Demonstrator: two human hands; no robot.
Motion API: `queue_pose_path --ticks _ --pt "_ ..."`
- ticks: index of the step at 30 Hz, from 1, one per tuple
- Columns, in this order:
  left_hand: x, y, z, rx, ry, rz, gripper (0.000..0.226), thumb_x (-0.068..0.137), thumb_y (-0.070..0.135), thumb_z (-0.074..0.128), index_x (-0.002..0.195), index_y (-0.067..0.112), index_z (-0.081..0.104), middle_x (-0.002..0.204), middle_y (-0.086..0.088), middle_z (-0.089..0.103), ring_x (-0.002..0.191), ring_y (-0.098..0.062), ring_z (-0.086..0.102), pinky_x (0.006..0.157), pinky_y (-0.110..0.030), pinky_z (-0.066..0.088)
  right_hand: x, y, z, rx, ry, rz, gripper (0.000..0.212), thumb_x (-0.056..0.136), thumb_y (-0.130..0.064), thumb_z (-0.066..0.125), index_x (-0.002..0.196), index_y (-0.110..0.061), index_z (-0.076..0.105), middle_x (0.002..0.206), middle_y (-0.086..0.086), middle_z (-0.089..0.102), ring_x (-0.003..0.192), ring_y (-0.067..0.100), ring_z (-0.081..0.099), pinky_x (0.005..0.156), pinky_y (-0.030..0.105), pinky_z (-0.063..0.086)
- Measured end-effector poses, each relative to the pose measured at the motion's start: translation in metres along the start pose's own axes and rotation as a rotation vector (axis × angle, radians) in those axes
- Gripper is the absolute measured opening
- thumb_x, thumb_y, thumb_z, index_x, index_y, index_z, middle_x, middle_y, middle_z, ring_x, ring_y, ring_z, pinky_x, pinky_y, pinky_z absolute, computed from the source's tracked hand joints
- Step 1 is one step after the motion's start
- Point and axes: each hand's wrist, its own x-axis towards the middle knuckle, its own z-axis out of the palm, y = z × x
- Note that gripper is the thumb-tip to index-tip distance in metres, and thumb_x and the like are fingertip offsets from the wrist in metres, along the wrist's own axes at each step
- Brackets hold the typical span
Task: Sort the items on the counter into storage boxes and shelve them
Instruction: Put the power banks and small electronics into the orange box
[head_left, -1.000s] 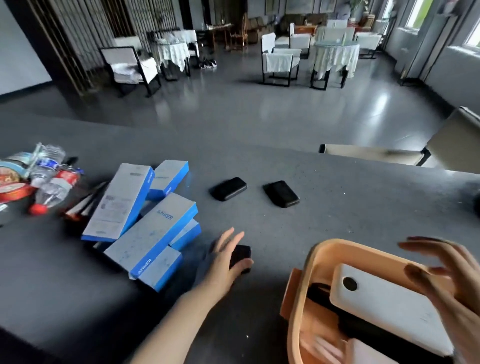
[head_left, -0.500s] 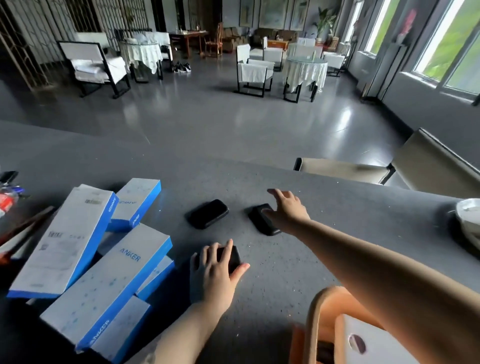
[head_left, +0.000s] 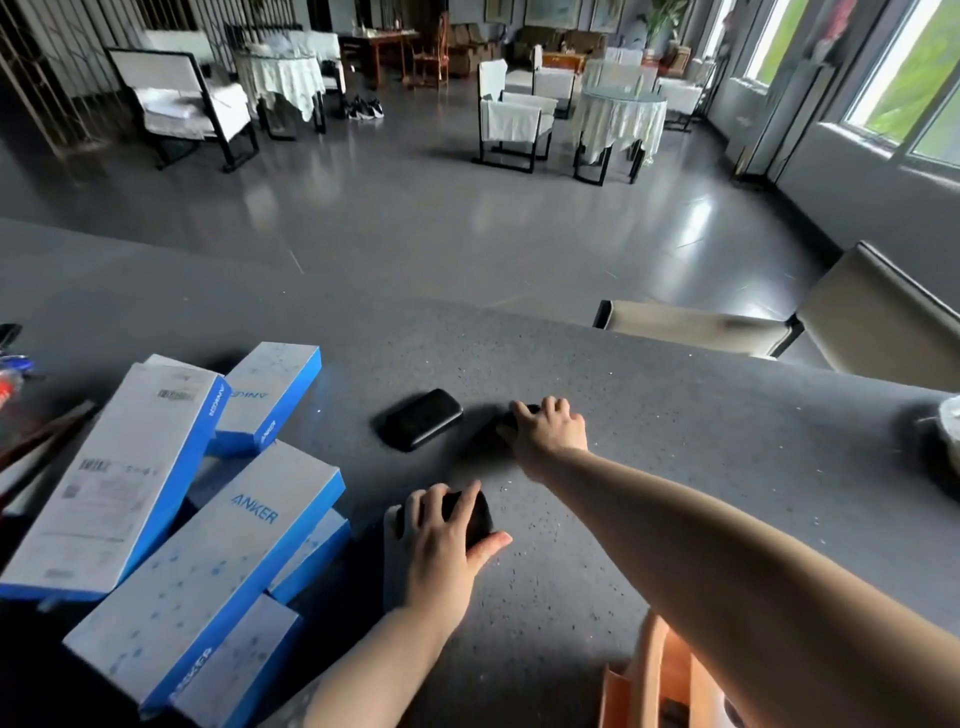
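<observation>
Three small black power banks lie on the grey counter (head_left: 701, 467). My left hand (head_left: 441, 545) grips the nearest power bank (head_left: 475, 514), fingers over its top and thumb at its right side. My right hand (head_left: 548, 428) reaches further out and curls over the far right power bank (head_left: 511, 423), mostly hiding it. The third power bank (head_left: 421, 426) lies free to the left of my right hand. The orange storage box (head_left: 649, 675) shows only its rim at the bottom edge, under my right forearm.
Several blue-and-white Anker boxes (head_left: 208, 545) are piled at the left. Bottles and chopsticks (head_left: 31, 436) sit at the far left edge. A white bowl (head_left: 948, 431) is at the right edge. Beyond the counter stands a beige chair (head_left: 831, 322).
My right arm left the orange box and reached out to the far right power bank, its fingers now curled over it. My left hand closed more around the near power bank.
</observation>
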Motion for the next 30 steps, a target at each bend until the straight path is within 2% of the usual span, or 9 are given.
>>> queue_pose_path --ticks 3,6,11,14,17,20,24,27,30 --pt "-0.003 0.0 -0.006 -0.034 -0.014 0.019 0.066 0.073 0.074 0.042 0.109 0.026 0.068 0.09 -0.006 0.065 0.083 -0.028 0.061 0.072 -0.044 0.049 -0.016 0.01 -0.041 0.282 -0.017 -0.069 0.047 0.097 -0.058 0.033 0.13 -0.028 0.047 0.11 0.016 0.058 0.104 0.034 0.054 0.081 0.038 0.047" --pt "-0.008 -0.001 -0.013 -0.163 0.008 0.023 0.072 0.081 0.077 0.03 0.114 0.024 0.064 0.093 -0.005 0.064 0.088 -0.028 0.061 0.072 -0.04 0.048 -0.061 0.037 -0.085 0.484 0.126 -0.184 0.04 0.097 -0.055 0.038 0.125 -0.03 0.052 0.111 0.011 0.063 0.103 0.03 0.056 0.078 0.032 0.045" --pt "-0.024 0.005 -0.028 -0.72 0.122 -0.247 0.064 0.082 0.07 0.03 0.119 0.026 0.057 0.106 -0.006 0.061 0.101 -0.028 0.058 0.081 -0.037 0.047 -0.189 0.112 -0.115 0.723 0.321 -0.191 0.04 0.091 -0.054 0.045 0.128 -0.039 0.051 0.116 -0.004 0.061 0.111 0.013 0.055 0.091 0.028 0.043" --pt "-0.032 0.029 -0.059 -0.97 0.244 -0.25 0.044 0.086 0.059 0.034 0.115 0.034 0.057 0.111 0.0 0.062 0.104 -0.026 0.058 0.09 -0.046 0.048 -0.265 0.15 -0.105 0.653 0.343 -0.142 0.051 0.09 -0.062 0.039 0.134 -0.038 0.044 0.122 -0.016 0.055 0.117 0.004 0.048 0.097 0.024 0.039" --pt "-0.038 0.067 -0.104 -1.109 0.241 -0.078 0.034 0.088 0.055 0.035 0.114 0.044 0.055 0.11 0.009 0.061 0.103 -0.019 0.06 0.091 -0.041 0.048 -0.316 0.173 -0.09 0.465 0.266 -0.193 0.054 0.091 -0.066 0.036 0.136 -0.037 0.037 0.122 -0.026 0.049 0.113 -0.003 0.044 0.092 0.017 0.036" --pt "-0.047 0.111 -0.14 -1.028 0.106 0.267 0.048 0.089 0.068 0.03 0.118 0.038 0.053 0.107 0.012 0.057 0.105 -0.006 0.054 0.089 -0.024 0.042 -0.345 0.195 -0.081 0.259 0.294 -0.114 0.054 0.091 -0.062 0.039 0.137 -0.033 0.039 0.122 -0.021 0.05 0.106 0.002 0.047 0.089 0.013 0.033" --pt "-0.065 0.162 -0.156 -0.827 -0.177 0.644 0.074 0.08 0.08 0.023 0.125 0.029 0.051 0.107 0.011 0.051 0.103 -0.01 0.051 0.087 -0.025 0.039 -0.369 0.212 -0.07 0.232 0.347 0.205 0.061 0.087 -0.065 0.033 0.136 -0.029 0.042 0.121 -0.006 0.049 0.11 0.021 0.049 0.087 0.033 0.045" --pt "-0.075 0.184 -0.151 -0.659 -0.277 0.784 0.079 0.076 0.083 0.02 0.127 0.029 0.048 0.113 0.009 0.05 0.108 -0.01 0.046 0.09 -0.023 0.034 -0.381 0.206 -0.062 0.292 0.358 0.439 0.046 0.083 -0.068 0.034 0.117 -0.038 0.04 0.111 -0.01 0.037 0.104 0.02 0.052 0.07 0.031 0.045" --pt "-0.082 0.197 -0.14 -0.559 -0.354 0.836 0.082 0.074 0.082 0.024 0.132 0.028 0.042 0.121 0.009 0.045 0.117 -0.009 0.04 0.099 -0.025 0.032 -0.384 0.197 -0.053 0.178 0.334 0.48 0.038 0.089 -0.063 0.033 0.111 -0.033 0.042 0.112 -0.002 0.042 0.107 0.022 0.049 0.08 0.033 0.046"
